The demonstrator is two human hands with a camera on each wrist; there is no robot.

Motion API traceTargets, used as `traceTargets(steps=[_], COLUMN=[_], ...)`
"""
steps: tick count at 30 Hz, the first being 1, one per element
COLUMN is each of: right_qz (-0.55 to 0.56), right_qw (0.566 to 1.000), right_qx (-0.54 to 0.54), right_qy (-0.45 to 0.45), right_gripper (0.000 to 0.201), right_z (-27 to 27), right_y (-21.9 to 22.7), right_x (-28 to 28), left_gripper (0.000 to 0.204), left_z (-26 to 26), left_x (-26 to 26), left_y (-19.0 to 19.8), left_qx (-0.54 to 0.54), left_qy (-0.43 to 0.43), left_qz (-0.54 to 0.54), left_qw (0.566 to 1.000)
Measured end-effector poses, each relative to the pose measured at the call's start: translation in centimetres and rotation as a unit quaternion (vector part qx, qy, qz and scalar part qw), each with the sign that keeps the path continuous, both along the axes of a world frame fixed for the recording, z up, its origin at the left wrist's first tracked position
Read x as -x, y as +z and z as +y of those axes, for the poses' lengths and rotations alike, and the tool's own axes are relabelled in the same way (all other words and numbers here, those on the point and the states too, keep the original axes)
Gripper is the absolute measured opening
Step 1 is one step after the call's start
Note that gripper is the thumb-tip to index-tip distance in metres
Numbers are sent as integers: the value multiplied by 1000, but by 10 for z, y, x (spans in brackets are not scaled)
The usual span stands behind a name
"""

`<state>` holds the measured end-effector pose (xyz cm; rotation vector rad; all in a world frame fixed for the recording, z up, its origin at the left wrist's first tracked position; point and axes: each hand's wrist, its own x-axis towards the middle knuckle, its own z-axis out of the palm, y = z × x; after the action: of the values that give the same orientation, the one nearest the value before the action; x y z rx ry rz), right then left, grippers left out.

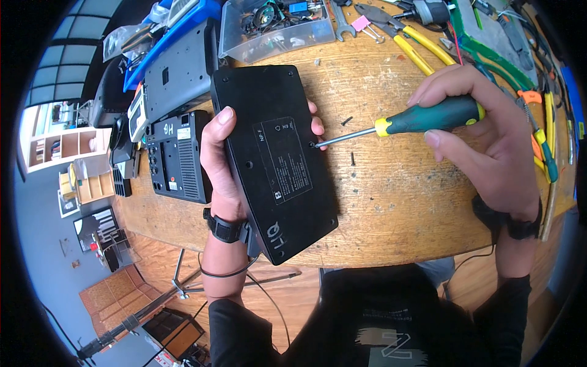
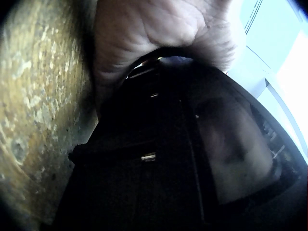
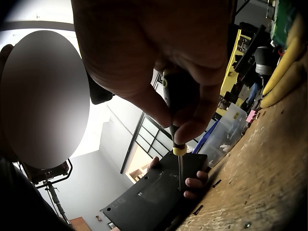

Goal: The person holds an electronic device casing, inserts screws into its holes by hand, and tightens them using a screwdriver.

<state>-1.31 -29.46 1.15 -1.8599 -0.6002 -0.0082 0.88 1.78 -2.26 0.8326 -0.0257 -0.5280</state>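
Screwdriver (image 1: 422,118), green-handled, is gripped in the right hand (image 1: 489,140), its fingers curled round the handle; the tip sits in a hole on the black case (image 1: 269,159). Left hand (image 1: 220,165) grips that case from 9 o'clock, tilted above the wooden worktop (image 1: 391,202). Two loose screws (image 1: 353,159) lie at 3 o'clock of the case.

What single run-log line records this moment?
left hand: holds black device | right hand: grips screwdriver | tip: at device screw hole | loose screws: on table
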Motion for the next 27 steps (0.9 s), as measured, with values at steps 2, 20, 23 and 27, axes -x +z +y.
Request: traceTargets(steps=[2,20,23,27], right_qz=[22,-10,-72,1], right_qw=[1000,1000,996,989], right_qx=[0,-8,53,149], right_qy=[-6,0,-1,-16], right_gripper=[33,34,32,32], right_z=[1,1,-2,2], right_y=[7,1,1,20], right_x=[3,2,1,8], left_gripper=[91,89,89,90], left_z=[0,-3,-3,-4], left_x=[-1,2,2,2], left_y=[-1,1,1,2], left_qx=[-2,-29,-34,-31], left_qy=[-3,8,8,10], left_qz=[-3,-6,-11,-9], left_qw=[1000,1000,999,999])
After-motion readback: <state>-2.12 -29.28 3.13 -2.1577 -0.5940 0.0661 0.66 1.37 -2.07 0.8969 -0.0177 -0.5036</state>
